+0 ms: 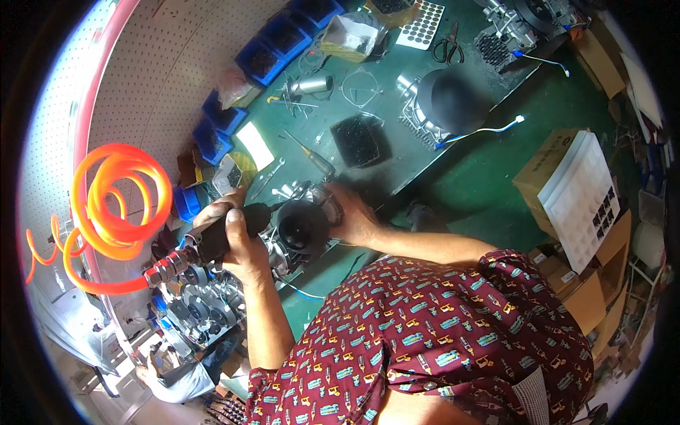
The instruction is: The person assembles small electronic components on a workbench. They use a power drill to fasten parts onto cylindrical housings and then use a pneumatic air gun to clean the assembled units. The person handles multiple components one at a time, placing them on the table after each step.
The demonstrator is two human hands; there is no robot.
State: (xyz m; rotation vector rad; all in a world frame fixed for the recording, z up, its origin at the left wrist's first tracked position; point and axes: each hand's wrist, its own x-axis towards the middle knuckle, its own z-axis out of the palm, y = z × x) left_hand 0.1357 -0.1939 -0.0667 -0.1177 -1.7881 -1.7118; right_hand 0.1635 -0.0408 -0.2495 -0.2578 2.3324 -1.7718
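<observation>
Right hand [352,216] half-hidden behind motor [303,225]

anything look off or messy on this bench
Nothing looks spilled or broken. The left hand grips an air tool against the black part the right hand steadies. Scissors, a screwdriver and loose bits lie scattered on the green bench.

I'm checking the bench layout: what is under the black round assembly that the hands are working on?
The green bench mat shows around the black round assembly. The left hand, holding a black air tool, and the right hand cover its sides, so what lies directly underneath is hidden.
</observation>
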